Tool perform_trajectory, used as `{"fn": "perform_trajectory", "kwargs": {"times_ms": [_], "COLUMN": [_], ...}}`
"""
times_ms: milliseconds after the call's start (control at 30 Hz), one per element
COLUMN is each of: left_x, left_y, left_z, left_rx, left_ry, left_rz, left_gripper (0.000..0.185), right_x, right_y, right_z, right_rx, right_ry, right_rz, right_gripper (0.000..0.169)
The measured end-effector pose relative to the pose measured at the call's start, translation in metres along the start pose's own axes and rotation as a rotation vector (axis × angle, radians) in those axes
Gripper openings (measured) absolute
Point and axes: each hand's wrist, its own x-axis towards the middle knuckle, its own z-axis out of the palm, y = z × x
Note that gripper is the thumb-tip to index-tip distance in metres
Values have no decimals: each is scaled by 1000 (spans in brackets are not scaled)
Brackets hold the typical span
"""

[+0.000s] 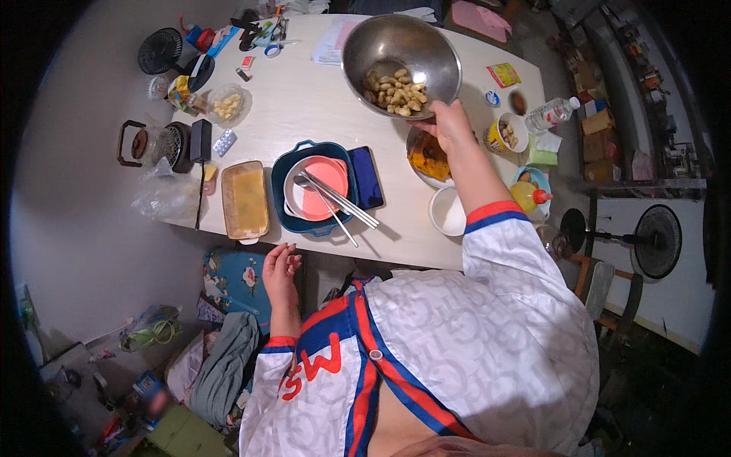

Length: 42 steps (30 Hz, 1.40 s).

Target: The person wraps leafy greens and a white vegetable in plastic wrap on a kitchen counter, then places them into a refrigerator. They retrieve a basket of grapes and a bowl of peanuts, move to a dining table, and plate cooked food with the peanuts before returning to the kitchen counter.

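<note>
My right hand (448, 125) grips the near rim of a large metal bowl (365, 51), which is tilted towards me; peanuts in their shells (397, 94) lie low in it. Beneath my right forearm are a plate with orange-brown food (428, 160) and a white bowl (448, 211). My left hand (281, 260) is just off the table's near edge, fingers loosely curled, holding nothing. In front of it stand a glass dish of yellowish liquid (245, 197) and a teal basin (280, 194) with a pink-and-white bowl (294, 200), metal chopsticks (342, 203) and a spoon (301, 180).
A phone (367, 177) lies beside the basin. To the right are a yellow paper tub (497, 140), a plastic bottle (551, 115) and a yellow squeeze bottle (524, 196). A glass kettle (151, 143), a plastic bag (163, 194) and a bowl of pale pieces (227, 104) stand left.
</note>
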Motion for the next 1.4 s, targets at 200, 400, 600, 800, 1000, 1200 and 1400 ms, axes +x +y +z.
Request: {"fn": "perform_trajectory", "kwargs": {"times_ms": [200, 400, 600, 800, 1000, 1200, 1400], "left_x": [-13, -23, -26, -24, 9, 90, 132], "left_y": [5, 19, 34, 55, 29, -52, -100], "left_z": [7, 18, 43, 107, 210, 308, 337], "left_rx": [42, 45, 45, 173, 179, 527, 297], "left_ry": [-2, -12, -79, -323, -659, -471, -579], "left_rz": [28, 61, 87, 97, -120, -244, -452], "left_gripper": [19, 17, 18, 23, 53, 66, 60], "right_x": [47, 63, 62, 6, -12, 7, -2], "right_y": [41, 62, 67, 37, 81, 90, 75], "right_z": [30, 43, 31, -53, -162, -180, -171], "right_rx": [-3, 16, 16, -654, -776, -500, -62], "right_ry": [57, 151, -14, 139, 430, 510, 344], "right_rz": [173, 214, 247, -215, -188, 227, 283], "right_gripper": [33, 41, 58, 77, 85, 83, 77]}}
